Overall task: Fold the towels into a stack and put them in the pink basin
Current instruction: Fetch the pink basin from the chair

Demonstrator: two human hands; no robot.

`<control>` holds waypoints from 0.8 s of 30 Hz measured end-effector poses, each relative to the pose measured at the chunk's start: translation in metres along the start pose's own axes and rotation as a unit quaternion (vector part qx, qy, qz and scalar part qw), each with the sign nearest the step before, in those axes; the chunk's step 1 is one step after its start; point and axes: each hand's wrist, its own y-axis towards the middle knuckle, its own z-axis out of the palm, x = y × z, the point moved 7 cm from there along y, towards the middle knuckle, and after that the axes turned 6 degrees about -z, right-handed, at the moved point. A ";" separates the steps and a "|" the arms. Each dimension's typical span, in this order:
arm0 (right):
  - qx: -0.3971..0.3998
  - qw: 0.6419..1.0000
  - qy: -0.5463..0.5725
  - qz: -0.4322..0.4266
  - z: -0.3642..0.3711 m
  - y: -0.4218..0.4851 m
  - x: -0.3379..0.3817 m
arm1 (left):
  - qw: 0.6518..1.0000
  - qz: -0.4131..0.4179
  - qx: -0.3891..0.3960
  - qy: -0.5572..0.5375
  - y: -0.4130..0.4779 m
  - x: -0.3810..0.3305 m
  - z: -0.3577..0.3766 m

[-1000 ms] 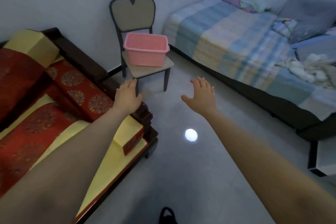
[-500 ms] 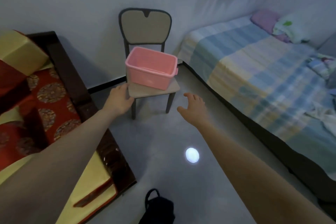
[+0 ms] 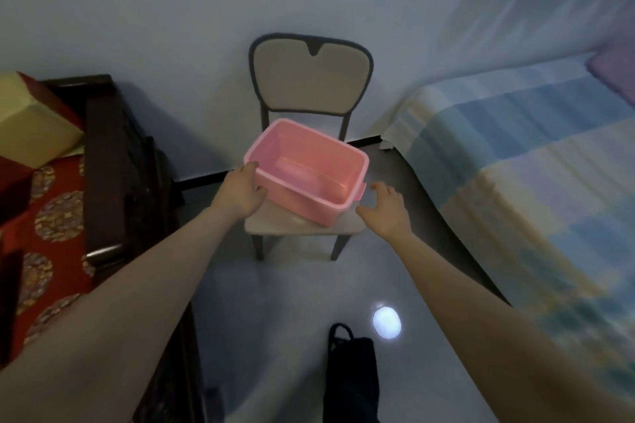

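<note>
Pink plastic basin (image 3: 305, 175) on grey chair (image 3: 309, 79). Left hand (image 3: 240, 191) touches rim, grip unclear. Right hand (image 3: 386, 208) released beside it, likely to lift.

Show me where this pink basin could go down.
Bare grey floor between the dark wooden sofa and the checked bed, ahead of the black bag. The beige chair's seat is crowded: the pink plastic basin fills most of it.

Basin (image 3: 309, 165) on chair (image 3: 311, 79) at 12; its open top was free from above. Chair back closed off the far side. Sofa frame (image 3: 106, 165) blocked 9, bed (image 3: 515, 165) blocked 3. Bare floor (image 3: 295, 302) between them left a clear lane. Bag (image 3: 350, 371) lay at 6.
</note>
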 end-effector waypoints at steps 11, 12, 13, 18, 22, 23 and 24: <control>0.098 0.994 -0.001 0.056 0.050 0.203 -0.053 | 0.998 -0.064 -0.005 0.021 0.198 0.008 0.027; 0.099 0.993 -0.002 0.057 0.056 0.215 -0.054 | 0.997 -0.067 0.000 0.025 0.213 0.013 0.031; 0.097 0.993 -0.003 0.064 0.064 0.228 -0.056 | 0.997 -0.071 0.008 0.032 0.232 0.019 0.035; 0.059 0.984 0.015 0.170 0.104 0.270 -0.086 | 0.992 -0.090 0.046 0.077 0.320 0.054 0.059; 0.050 0.959 0.059 0.273 0.135 0.278 -0.103 | 0.982 -0.115 0.113 0.098 0.363 0.078 0.089; 0.045 0.956 0.060 0.284 0.138 0.278 -0.105 | 0.981 -0.114 0.125 0.095 0.369 0.081 0.095; 0.037 0.954 0.059 0.292 0.143 0.282 -0.108 | 0.980 -0.114 0.137 0.091 0.377 0.085 0.102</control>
